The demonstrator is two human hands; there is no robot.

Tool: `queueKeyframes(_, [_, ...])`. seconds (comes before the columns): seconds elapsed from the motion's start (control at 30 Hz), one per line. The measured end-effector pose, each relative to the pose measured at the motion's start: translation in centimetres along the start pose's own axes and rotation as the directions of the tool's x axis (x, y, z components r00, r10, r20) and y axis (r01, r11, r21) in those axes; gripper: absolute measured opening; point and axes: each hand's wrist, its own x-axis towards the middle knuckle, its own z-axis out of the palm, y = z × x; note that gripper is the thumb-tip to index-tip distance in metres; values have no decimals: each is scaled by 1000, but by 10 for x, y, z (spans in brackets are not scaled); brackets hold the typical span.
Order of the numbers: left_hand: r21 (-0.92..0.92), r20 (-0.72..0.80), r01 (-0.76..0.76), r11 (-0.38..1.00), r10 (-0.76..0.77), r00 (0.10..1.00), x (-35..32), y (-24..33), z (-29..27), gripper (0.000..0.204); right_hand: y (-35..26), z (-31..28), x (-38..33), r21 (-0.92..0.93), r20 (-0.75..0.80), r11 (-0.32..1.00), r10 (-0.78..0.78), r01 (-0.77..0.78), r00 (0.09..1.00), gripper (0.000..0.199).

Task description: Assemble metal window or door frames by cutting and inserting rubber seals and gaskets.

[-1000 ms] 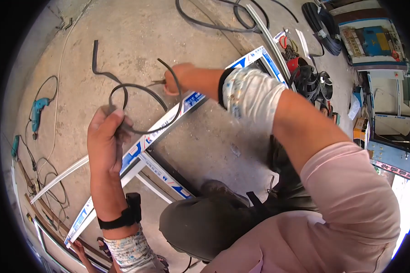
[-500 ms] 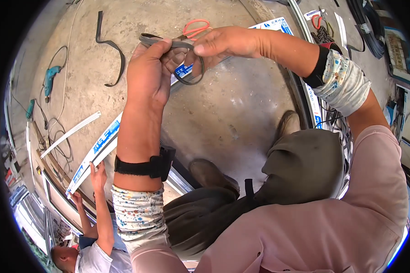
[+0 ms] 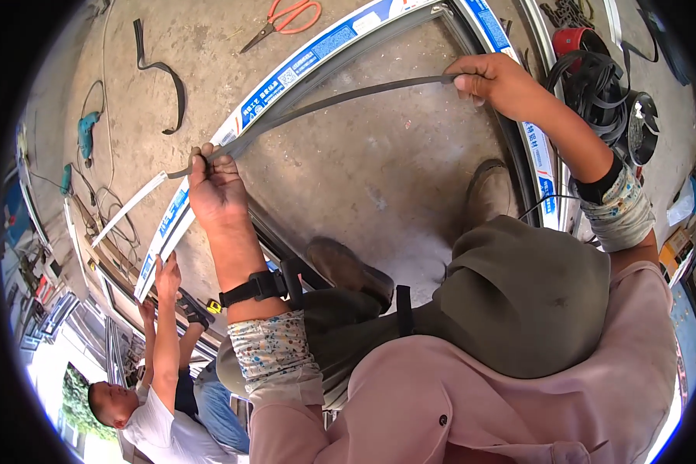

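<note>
A dark rubber strip (image 3: 356, 94) runs between the person's two hands, over the opening of a frame (image 3: 317, 52) wrapped in blue-and-white film. The left hand (image 3: 220, 193) pinches it near one end, thumb against fingers, at the frame's long side; the right hand (image 3: 503, 85) grips the other end, fingers curled. Orange-handled scissors (image 3: 270, 28) and a teal power drill (image 3: 87, 139) lie on the concrete floor (image 3: 224, 85).

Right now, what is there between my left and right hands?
In the head view, a dark strip spans from your left hand to your right hand.
</note>
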Motion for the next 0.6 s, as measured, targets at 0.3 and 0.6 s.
queueKeyframes(0.3, [53,-345,86,995,-63,937,-14,-38,-26,15,-15,-23,4,-291,-152,948,85,-127,985,23])
queueKeyframes(0.6, [27,-480,73,997,-51,876,21,-49,-62,7,6,-16,42,-265,-251,958,41,-109,967,21])
